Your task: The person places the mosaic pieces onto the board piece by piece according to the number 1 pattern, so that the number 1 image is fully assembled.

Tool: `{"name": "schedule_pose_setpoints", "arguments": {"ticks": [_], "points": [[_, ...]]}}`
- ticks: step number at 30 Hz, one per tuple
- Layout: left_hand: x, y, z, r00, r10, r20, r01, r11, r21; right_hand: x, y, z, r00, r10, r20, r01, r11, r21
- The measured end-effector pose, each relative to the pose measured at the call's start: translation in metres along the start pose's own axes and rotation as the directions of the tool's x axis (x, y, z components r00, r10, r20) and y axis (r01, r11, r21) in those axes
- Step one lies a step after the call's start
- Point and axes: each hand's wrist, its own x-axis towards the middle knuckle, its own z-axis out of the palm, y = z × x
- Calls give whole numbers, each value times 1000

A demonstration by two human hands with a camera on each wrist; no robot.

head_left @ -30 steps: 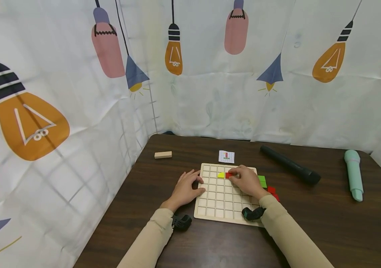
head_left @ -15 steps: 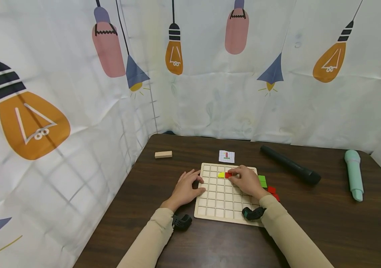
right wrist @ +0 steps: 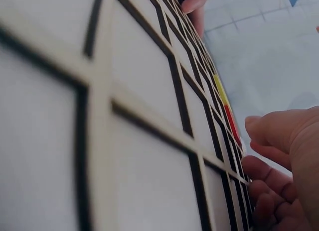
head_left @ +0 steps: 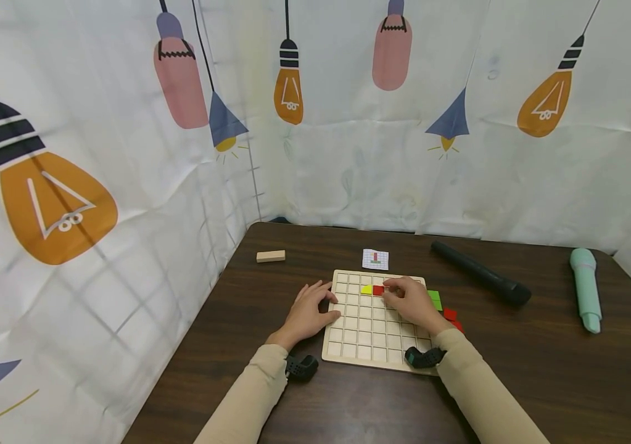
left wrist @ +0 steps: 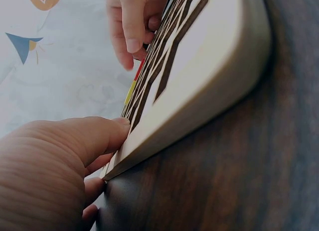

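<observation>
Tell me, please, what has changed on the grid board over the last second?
The right hand has drawn back slightly from the red piece, leaving more of it showing. The left hand still rests on the wooden grid board; the yellow piece has not moved.

Evenly lit head view, soft diffuse light, faint shadows; wide-angle bending toward the edges, strongest at 9 and 3 o'clock. Both wrist views are dimmer and softly blurred: the wooden grid board [right wrist: 149, 156] fills them out of focus, edges darkened by vignetting.
</observation>
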Motion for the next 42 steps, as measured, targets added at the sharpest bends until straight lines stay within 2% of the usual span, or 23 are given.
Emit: {"name": "schedule_pose_setpoints", "arguments": {"ticks": [16,21,36,42], "points": [[1,-1,1,1000,-7,-3,7,1000,5,-30,2,-22,998,-24,-56,27,998,65],[1,0,1,1000,-4,-5,4,1000,7,-37,7,-36,995,-26,-94,30,999,43],[0,0,1,1000,-8,-3,8,1000,2,-50,49,-78,979,48,-199,-59,997,-49],[2,-1,1,1000,-3,-1,3,1000,4,-53,64,-84,982,91,-167,-106,991,-79]]}}
